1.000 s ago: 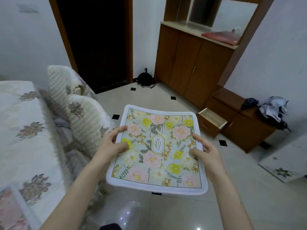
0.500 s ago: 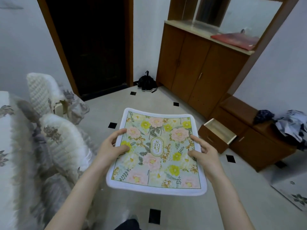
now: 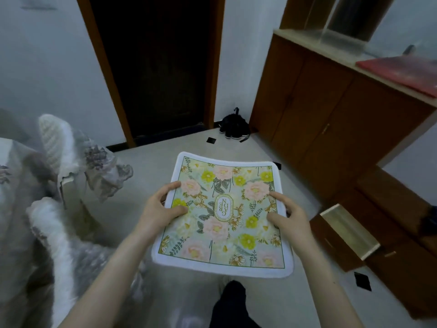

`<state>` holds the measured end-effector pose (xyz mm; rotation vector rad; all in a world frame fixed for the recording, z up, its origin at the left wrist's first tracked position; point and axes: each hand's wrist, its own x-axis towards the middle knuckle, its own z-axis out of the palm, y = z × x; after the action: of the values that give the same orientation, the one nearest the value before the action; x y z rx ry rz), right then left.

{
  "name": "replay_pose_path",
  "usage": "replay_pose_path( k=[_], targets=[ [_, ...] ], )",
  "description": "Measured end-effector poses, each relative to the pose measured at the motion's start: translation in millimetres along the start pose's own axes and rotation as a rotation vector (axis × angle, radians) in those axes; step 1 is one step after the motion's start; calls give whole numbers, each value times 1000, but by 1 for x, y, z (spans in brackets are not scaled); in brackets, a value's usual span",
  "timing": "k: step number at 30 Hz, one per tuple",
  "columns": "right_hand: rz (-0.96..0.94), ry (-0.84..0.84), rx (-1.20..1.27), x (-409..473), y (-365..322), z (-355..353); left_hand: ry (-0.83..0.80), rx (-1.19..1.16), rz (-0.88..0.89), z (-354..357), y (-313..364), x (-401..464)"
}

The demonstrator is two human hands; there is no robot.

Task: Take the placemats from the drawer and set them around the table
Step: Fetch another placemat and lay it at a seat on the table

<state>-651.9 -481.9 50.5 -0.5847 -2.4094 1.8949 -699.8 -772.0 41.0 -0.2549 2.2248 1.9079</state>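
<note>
I saw both hands, left point(image 3: 158, 209) and right point(image 3: 290, 215), gripping the placemat point(image 3: 223, 216) at center frame. The open drawer point(image 3: 347, 235) sat lower right, covered chairs point(image 3: 56, 209) crowding the left.

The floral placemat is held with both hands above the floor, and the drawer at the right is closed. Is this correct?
Not quite. In the head view the drawer stands pulled open, not closed. The rest holds: the left hand and right hand both grip the floral placemat above the floor.

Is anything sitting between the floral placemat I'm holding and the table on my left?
Yes. Two chairs with white covers stand along the table's edge, between it and the placemat held in both hands.
</note>
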Motion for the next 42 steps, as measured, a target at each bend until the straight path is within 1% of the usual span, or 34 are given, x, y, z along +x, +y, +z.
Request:
replay_pose_path(
  k=[4,8,14,19,25,28,33,42],
  targets=[
    [-41,-133,7,98,-24,0,144,-54,-29,19,21,55],
    [-75,-263,8,172,-54,9,287,-99,-45,23,41,92],
    [-105,-481,0,261,-88,59,504,-120,-64,4,46,124],
    [-128,-622,-16,306,-109,129,653,-128,-92,-33,40,146],
    [-177,-772,-50,352,-147,235,817,-190,-94,-100,29,187],
    [-213,-825,-64,375,-172,290,864,-242,-94,-137,31,216],
    [-243,-899,-66,408,-214,375,942,-232,-90,-197,42,258],
    [-245,-1076,-119,457,-256,526,1127,-312,-149,-282,40,307]
  ],
)
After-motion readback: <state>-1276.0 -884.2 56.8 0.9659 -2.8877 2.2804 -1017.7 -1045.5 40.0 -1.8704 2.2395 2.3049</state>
